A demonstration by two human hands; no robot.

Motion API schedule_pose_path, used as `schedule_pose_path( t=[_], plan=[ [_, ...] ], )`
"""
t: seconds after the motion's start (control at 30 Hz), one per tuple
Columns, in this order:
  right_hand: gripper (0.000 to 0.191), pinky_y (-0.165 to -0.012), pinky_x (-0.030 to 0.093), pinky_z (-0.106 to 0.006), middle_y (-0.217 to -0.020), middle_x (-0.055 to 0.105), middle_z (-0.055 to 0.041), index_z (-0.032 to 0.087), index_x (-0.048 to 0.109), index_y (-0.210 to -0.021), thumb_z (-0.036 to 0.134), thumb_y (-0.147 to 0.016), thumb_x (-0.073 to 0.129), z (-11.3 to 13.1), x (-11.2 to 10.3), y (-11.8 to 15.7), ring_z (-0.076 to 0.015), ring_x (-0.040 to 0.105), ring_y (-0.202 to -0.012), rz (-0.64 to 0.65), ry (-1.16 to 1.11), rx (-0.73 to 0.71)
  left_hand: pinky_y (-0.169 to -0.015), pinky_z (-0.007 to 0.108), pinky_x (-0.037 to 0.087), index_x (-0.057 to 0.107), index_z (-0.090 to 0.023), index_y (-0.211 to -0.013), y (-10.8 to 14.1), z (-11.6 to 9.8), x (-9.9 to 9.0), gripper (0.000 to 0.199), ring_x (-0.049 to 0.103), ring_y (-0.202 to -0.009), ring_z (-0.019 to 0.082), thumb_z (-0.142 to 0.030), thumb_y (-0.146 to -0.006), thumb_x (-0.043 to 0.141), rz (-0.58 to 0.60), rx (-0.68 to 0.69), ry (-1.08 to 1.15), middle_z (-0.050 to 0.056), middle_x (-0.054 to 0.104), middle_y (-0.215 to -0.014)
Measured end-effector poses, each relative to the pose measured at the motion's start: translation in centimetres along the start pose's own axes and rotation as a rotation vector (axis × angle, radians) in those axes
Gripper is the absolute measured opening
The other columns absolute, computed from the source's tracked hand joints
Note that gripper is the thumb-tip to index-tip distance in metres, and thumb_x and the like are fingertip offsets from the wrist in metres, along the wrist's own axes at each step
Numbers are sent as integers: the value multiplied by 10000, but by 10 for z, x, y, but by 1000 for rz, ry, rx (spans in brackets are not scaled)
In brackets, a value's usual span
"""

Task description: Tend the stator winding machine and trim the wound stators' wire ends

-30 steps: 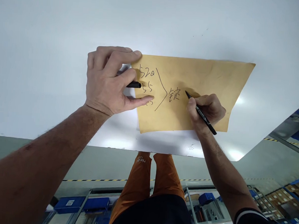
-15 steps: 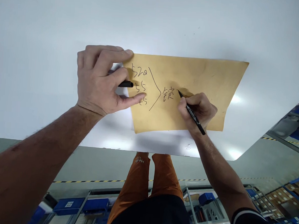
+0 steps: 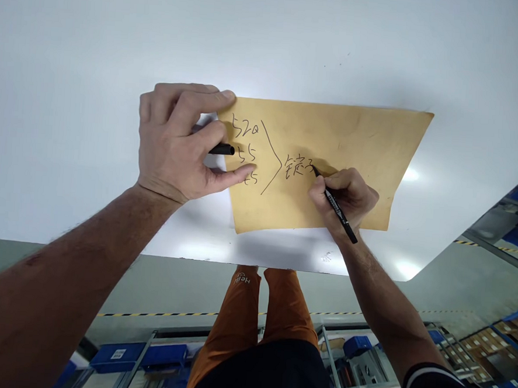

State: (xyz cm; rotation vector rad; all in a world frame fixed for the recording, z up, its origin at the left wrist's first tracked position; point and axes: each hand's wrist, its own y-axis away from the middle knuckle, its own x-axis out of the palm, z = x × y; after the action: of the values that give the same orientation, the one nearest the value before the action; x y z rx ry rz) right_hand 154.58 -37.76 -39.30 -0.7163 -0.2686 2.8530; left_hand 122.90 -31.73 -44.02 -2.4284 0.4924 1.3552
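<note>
A tan sheet of paper (image 3: 350, 135) lies on the white table, bearing handwritten numbers, a large angled bracket and Chinese characters. My right hand (image 3: 349, 196) rests on the paper, closed around a black marker pen (image 3: 339, 210) whose tip touches the end of the writing. At the paper's left edge, my left hand (image 3: 185, 140) presses it down with the index fingertip and thumb. Tucked in that hand is a black pen cap (image 3: 223, 149), its end poking out between the fingers; the rest is hidden.
The white table (image 3: 295, 38) has its front edge just before my orange-trousered legs (image 3: 234, 315). Behind me stand shelves with blue bins (image 3: 117, 356). More racks with boxes (image 3: 491, 343) are at the right, and yellow-black tape (image 3: 159, 314) marks the floor.
The pen tip has moved slightly right and down, and another character has appeared after the first. My left hand still holds the paper and the cap.
</note>
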Motion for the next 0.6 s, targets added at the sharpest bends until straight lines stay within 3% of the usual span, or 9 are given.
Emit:
schedule_pose_path(
  t=[0.13, 0.37, 0.5, 0.6],
  plan=[
    [397, -445, 346, -278, -647, 482, 77, 283, 455, -785, 285, -1000, 789, -3, -5, 3, -94, 405, -507, -107, -40, -2, -1330, 733, 414, 588, -327, -1027, -2, -2, -3, 555, 552, -1605, 389, -834, -922, 785, 69, -63, -74, -75, 618, -1721],
    [410, -435, 326, -267, -644, 513, 85, 275, 461, -799, 301, -1024, 803, -3, -18, 9, -81, 392, -490, -90, -129, 93, -1284, 701, 462, 559, -309, -1004, -5, -8, -6, 576, 599, -1565, 369, -816, -921, 820, 32, -31, -86, -66, 630, -1711],
    [436, -447, 317, -274, -646, 481, 86, 278, 460, -801, 334, -1036, 823, 9, 0, 16, -92, 391, -513, -98, -158, 125, -1254, 644, 476, 508, -290, -1001, -8, -8, -6, 704, 592, -1581, 371, -863, -853, 889, -102, 119, -21, -55, 582, -1768],
    [464, -429, 295, -282, -634, 445, 88, 283, 446, -794, 387, -1057, 814, 16, 13, 18, -89, 360, -499, -80, -176, 140, -1206, 609, 481, 450, -267, -961, -10, -7, -3, 783, 619, -1569, 388, -887, -816, 906, -196, 266, -24, -45, 637, -1734]
  ],
)
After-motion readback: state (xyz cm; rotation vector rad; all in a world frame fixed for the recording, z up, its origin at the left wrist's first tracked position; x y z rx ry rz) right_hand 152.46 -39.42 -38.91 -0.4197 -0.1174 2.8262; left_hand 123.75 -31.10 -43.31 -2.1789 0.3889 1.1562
